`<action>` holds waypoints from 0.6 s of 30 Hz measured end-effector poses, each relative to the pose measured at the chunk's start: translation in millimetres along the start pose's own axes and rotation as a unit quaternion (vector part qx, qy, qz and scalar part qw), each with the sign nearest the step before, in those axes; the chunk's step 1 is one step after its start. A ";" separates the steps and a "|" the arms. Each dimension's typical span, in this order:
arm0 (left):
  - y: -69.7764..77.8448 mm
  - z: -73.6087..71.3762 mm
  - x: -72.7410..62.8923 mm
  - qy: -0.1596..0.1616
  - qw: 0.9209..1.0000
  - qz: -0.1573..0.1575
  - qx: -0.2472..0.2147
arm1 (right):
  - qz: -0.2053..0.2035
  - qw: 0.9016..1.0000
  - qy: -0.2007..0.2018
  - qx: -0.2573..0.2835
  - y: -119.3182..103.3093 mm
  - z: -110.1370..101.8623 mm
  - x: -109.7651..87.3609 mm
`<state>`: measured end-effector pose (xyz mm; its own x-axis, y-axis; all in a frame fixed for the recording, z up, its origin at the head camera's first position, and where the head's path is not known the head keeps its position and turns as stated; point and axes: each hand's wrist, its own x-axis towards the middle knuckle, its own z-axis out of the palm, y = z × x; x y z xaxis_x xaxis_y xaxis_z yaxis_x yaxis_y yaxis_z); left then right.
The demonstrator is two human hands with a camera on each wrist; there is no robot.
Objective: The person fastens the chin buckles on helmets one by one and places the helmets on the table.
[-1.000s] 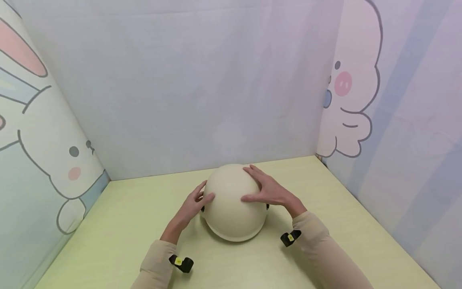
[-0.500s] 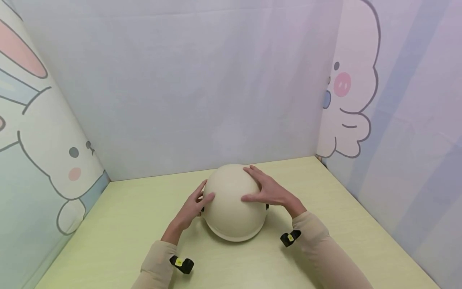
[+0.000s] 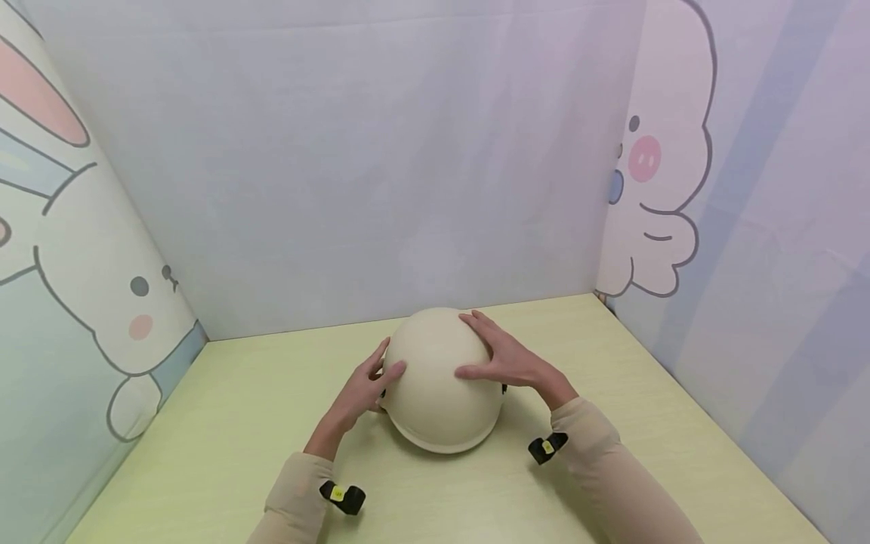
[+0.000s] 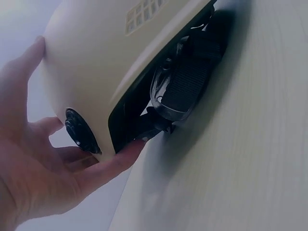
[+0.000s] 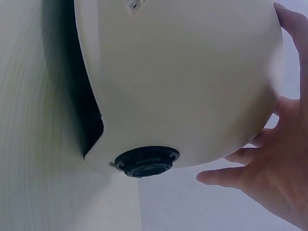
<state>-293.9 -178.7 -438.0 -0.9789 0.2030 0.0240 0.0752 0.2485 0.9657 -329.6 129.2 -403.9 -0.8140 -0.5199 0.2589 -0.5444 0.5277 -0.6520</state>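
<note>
A cream-coloured helmet point(image 3: 435, 408) with a smooth dome sits on the table in the head view. My left hand point(image 3: 356, 391) holds its left side, thumb on the shell. In the left wrist view one finger reaches under the helmet's lower edge, beside a black chin strap with a buckle point(image 4: 180, 82). My right hand point(image 3: 510, 359) rests on the upper right of the dome with thumb and fingers spread. In the right wrist view one finger of that hand stands off the shell, near a round black side fitting point(image 5: 147, 161). The helmet's inside is mostly hidden.
The pale wood-grain table point(image 3: 258, 408) reaches back to a plain light cloth wall point(image 3: 340, 166). Side walls with a cartoon rabbit point(image 3: 102, 295) and a cartoon pig-nosed animal point(image 3: 669, 174) bound it left and right. Black wrist cameras point(image 3: 343, 497) sit on both sleeves.
A left finger has come into view low at the helmet's left edge. The helmet's near rim has shifted up very slightly. My right hand has stayed nearly in place.
</note>
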 end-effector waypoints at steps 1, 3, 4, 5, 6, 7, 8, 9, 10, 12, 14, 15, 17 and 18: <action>-0.3 0.0 0.0 0.002 1.000 0.001 0.001 | 0.000 1.000 -0.001 -0.002 -0.5 0.5 0.0; -0.2 0.1 -0.7 0.009 1.000 0.003 0.002 | -0.001 1.000 0.001 -0.007 -1.9 1.3 0.1; 0.4 0.1 -1.2 0.012 1.000 0.003 0.004 | -0.002 1.000 0.002 -0.010 -3.0 1.7 0.1; 1.4 0.1 -1.6 0.016 1.000 0.003 0.004 | -0.003 1.000 0.005 -0.013 -4.2 2.1 0.3; 2.5 0.1 -2.1 0.018 1.000 0.003 0.004 | -0.005 1.000 0.008 -0.016 -5.4 2.6 0.6; 4.2 0.0 -2.7 0.019 1.000 0.002 0.005 | -0.006 1.000 0.010 -0.020 -6.5 3.2 1.0; 6.7 0.0 -3.6 0.018 1.000 0.003 0.005 | -0.006 1.000 0.012 -0.022 -7.8 3.8 1.4; 9.4 0.0 -4.8 0.017 1.000 0.003 0.008 | -0.005 1.000 0.014 -0.024 -8.9 4.4 1.7; 12.8 -0.1 -6.2 0.014 1.000 0.003 0.012 | -0.003 1.000 0.015 -0.023 -9.9 5.0 1.9; 19.4 -0.3 -9.3 0.008 1.000 0.001 0.024 | 0.004 1.000 0.018 -0.023 -11.0 6.0 2.3; 26.1 -0.2 -13.2 0.005 1.000 0.001 0.031 | 0.012 1.000 0.020 -0.020 -11.1 7.1 2.4; 27.3 -0.2 -14.0 0.005 0.999 0.000 0.034 | 0.015 0.999 0.021 -0.019 -10.5 7.6 2.3; 26.9 0.4 -13.5 0.008 0.999 -0.001 0.034 | 0.017 0.999 0.022 -0.019 -9.3 7.6 2.5; 25.0 0.6 -12.4 0.011 0.999 0.000 0.033 | 0.016 0.999 0.023 -0.020 -8.7 7.5 2.6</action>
<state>-279.7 -174.5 -414.3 -0.9828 0.1822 0.0295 0.0859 0.3102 0.9468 -325.4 118.2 -402.9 -0.8388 -0.4722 0.2711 -0.5250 0.5696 -0.6323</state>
